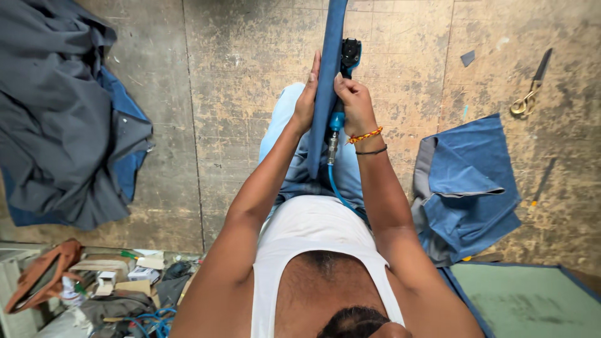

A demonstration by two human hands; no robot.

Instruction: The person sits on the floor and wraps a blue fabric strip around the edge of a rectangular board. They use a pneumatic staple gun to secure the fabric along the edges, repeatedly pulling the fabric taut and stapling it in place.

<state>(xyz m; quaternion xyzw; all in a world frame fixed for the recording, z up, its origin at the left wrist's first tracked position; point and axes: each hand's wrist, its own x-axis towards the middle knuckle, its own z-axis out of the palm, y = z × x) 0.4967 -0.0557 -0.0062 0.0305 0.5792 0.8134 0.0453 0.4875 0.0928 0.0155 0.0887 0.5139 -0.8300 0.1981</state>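
Over the lap, left hand (pixel 306 100) lay flat against long blue fabric strip (pixel 327 81); right hand (pixel 354 103) gripped blue air tool (pixel 343 81) closed-fisted; work looked mid-way, unfinished.

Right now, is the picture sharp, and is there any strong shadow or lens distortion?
Head view: light is soft and even, without hard shadows or glare; the hands, left and right, and the scissors look sharp; the wide lens stretches the arms and curves the floor lines near the edges.

Both hands (pixel 332 100) raised, fingers curled.
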